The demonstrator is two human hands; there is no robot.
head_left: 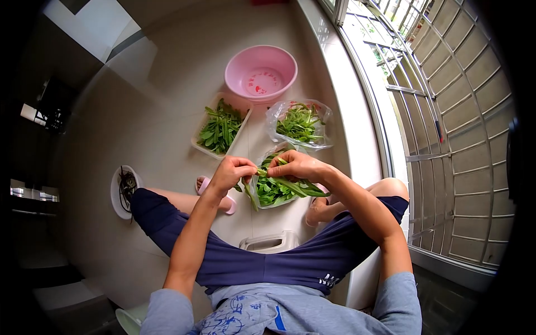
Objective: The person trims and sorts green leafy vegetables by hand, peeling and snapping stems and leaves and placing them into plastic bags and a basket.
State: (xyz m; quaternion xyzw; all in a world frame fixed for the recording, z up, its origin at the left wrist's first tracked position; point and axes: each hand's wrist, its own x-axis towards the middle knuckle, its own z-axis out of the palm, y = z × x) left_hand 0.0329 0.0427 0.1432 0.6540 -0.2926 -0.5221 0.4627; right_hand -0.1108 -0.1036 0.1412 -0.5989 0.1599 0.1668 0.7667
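Observation:
In front of my body, my left hand and my right hand almost meet. Both have thumb and fingers pinched on a leafy green stalk; long leaves trail below my right hand. Directly under them on the floor lies a bag of leafy greens, partly covered by my hands. Beyond my left hand is a whitish rectangular tray with green leaves and stems. Past my right hand, a clear plastic bag holds more greens.
A pink basin stands behind the tray and bag. To the left, a white bowl contains dark, thin strands. Between my legs is a pale plastic stool. A white ledge and barred window run along the right.

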